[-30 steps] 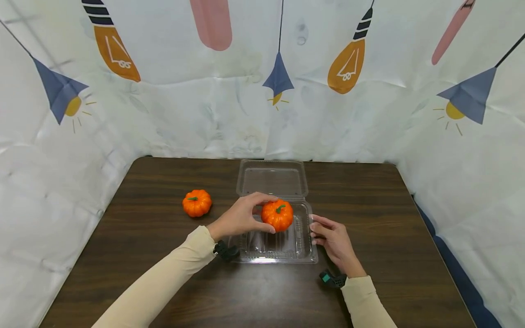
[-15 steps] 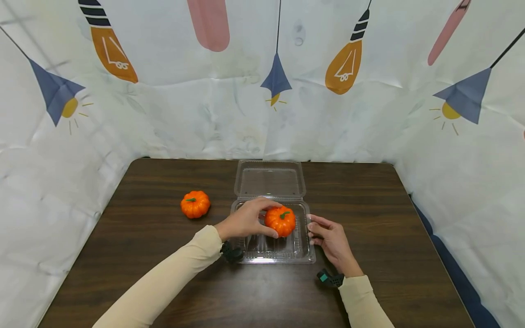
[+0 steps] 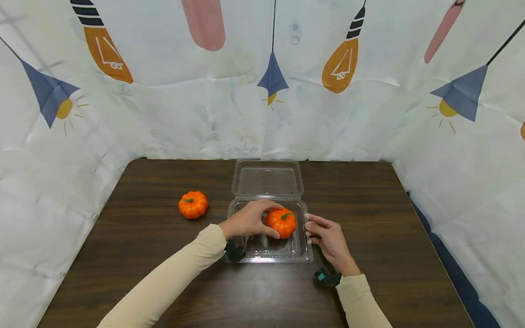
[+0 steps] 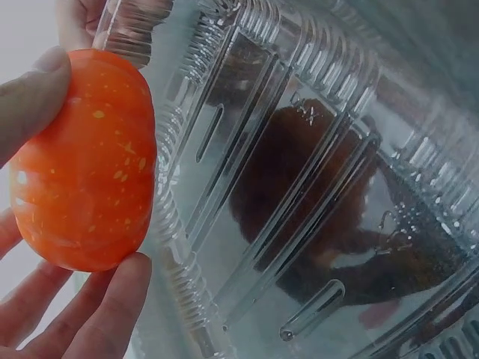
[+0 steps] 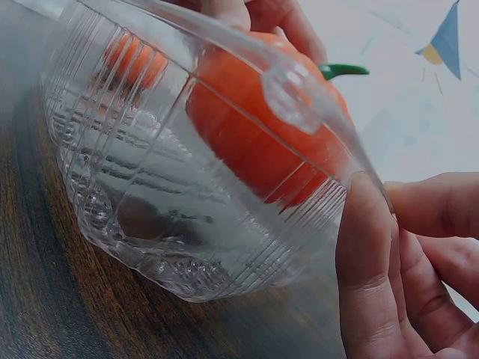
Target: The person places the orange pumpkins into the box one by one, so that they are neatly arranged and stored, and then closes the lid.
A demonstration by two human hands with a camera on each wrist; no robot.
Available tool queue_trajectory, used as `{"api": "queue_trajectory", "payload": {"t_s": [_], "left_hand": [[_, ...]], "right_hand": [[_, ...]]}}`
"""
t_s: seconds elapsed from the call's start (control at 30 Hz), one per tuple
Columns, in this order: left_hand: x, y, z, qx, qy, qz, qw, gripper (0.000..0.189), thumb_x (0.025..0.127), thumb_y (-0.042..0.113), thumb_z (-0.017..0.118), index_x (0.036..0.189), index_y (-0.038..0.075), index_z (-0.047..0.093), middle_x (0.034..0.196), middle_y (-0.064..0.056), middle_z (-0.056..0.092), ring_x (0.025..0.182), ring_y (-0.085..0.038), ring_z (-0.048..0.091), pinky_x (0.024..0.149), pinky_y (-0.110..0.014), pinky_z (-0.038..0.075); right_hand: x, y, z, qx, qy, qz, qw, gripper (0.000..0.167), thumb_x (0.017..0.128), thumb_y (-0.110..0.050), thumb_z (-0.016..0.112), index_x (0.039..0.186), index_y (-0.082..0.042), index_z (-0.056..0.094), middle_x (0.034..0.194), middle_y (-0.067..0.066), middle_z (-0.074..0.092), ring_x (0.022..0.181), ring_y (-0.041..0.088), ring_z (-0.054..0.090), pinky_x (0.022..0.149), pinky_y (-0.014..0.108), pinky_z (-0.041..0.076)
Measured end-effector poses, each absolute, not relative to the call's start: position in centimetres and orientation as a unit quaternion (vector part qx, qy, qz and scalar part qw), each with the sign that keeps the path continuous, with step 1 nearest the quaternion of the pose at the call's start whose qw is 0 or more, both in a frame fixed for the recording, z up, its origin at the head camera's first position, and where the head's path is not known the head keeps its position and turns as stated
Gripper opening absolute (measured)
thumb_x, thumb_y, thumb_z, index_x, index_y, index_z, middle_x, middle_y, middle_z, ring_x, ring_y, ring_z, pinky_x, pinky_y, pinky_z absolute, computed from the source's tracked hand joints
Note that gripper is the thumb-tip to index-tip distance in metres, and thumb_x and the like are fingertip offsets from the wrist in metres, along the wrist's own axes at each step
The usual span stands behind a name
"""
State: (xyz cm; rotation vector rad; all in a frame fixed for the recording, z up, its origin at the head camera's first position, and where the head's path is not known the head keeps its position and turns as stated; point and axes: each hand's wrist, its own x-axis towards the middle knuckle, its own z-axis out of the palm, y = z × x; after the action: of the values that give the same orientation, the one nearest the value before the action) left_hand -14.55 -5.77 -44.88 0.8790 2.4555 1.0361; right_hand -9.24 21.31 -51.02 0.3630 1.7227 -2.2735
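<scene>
Holds a pumpkin (image 3: 280,223) in the left hand (image 3: 249,220), with the thumb on the near side and the fingers curled along the far side, pinching it from the left. Has it over the right part of the clear box (image 3: 272,260), with its green stem on top. Cannot tell of any contact with the box floor. Pinches the right rim of the box with the right hand (image 3: 333,240), between thumb and fingers. Rests the box on the brown table (image 3: 369,218), with the lid (image 3: 267,180) laid open toward the far edge. Shows a second pumpkin (image 3: 193,204) on the table, to the left of the box and apart from both hands. Wears cream sleeves (image 3: 172,278) and a black device (image 3: 234,251) at each wrist. Shows behind the table a white cloth (image 3: 229,123), printed with blue lamps and orange bulbs.
</scene>
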Motion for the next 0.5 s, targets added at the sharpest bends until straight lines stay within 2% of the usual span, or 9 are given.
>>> {"api": "queue_trajectory", "payload": {"t_s": [0.3,0.5], "left_hand": [[-15.07,-5.24,-45.35,0.310,0.870,0.341,0.174,0.072,0.078,0.039,0.091,0.140,0.016,0.063,0.142,-0.006,0.064,0.125,-0.025,0.063,0.104,-0.042,0.056],[-15.21,-4.96,-45.69,0.314,0.873,0.328,0.181,0.071,0.078,0.038,0.091,0.138,0.015,0.063,0.142,-0.009,0.064,0.124,-0.027,0.062,0.102,-0.044,0.057]], "right_hand": [[-9.24,21.26,-50.93,0.122,0.596,-0.782,0.132,0.046,0.095,-0.006,0.072,0.139,0.004,0.062,0.085,-0.003,0.073,0.068,0.008,0.067,0.057,0.022,0.061],[-9.21,21.22,-50.83,0.121,0.597,-0.781,0.134,0.045,0.096,-0.006,0.071,0.139,0.005,0.061,0.084,-0.003,0.073,0.068,0.008,0.067,0.058,0.022,0.061]]}}
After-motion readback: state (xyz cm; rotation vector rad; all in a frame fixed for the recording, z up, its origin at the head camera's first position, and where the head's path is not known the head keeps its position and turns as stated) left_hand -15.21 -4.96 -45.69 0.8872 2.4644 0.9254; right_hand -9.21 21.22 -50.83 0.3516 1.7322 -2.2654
